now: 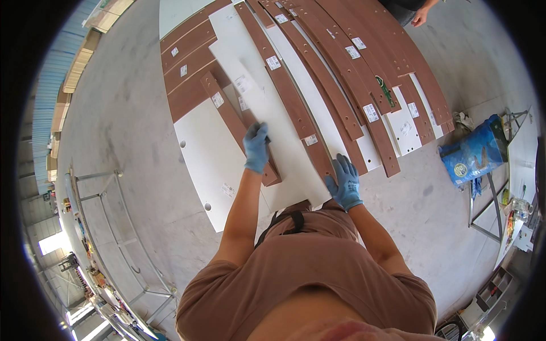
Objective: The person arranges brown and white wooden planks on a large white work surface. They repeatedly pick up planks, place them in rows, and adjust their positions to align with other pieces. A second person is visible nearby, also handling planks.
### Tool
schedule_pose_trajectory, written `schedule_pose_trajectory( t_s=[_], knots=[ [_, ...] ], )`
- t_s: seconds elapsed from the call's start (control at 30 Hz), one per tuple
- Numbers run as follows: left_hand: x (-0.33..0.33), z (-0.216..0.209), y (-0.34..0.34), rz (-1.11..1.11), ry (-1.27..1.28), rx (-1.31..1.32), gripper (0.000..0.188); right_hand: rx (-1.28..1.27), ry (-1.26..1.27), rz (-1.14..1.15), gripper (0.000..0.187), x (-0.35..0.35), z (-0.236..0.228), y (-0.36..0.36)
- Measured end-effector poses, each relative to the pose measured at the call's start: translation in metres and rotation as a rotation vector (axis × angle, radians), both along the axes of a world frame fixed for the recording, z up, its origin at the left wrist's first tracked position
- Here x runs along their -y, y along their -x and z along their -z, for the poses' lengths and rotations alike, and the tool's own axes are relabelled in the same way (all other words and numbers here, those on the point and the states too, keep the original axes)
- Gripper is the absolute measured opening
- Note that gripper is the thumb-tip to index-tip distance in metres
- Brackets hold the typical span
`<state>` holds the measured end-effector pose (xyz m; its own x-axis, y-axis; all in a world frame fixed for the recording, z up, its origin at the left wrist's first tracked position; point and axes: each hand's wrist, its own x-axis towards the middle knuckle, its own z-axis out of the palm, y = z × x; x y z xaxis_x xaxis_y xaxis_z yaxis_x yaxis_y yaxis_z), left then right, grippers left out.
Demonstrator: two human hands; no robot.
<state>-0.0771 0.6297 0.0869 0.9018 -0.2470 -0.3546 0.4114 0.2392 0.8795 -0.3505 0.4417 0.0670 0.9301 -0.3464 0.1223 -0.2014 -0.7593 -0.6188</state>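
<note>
My left hand [257,149], in a blue glove, is closed at the left edge of a long white panel [287,153]. A small dark patch shows by its fingertips, and what they grip is hidden. A brown strip [230,113] with a white label lies slanted beside this hand, over a wide white board [196,148] with round holes. My right hand [345,184], gloved too, rests at the near ends of a drilled brown strip [296,108] and a white strip, thumb apart from outstretched fingers. The long white panel looks smeared toward its far part.
Several labelled brown boards [364,74] and white strips cover the stack to the right. A green piece [385,91] lies on them. Another person's hand [420,17] shows at the far right. A blue bag [475,150] sits by a metal frame; a metal rack [122,227] stands left.
</note>
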Motion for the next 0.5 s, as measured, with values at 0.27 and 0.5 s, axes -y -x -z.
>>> schedule_pose_trajectory(
  t_s=[0.27,0.5],
  knots=[
    [0.093,0.036,-0.003,-0.058,0.047,-0.064,0.015,-0.067,-0.657,0.178,0.086,0.020,-0.058,0.005],
    [0.149,0.073,0.018,-0.168,-0.112,-0.048,0.012,-0.384,-0.102,0.062,0.092,0.012,-0.066,-0.011]
  ],
)
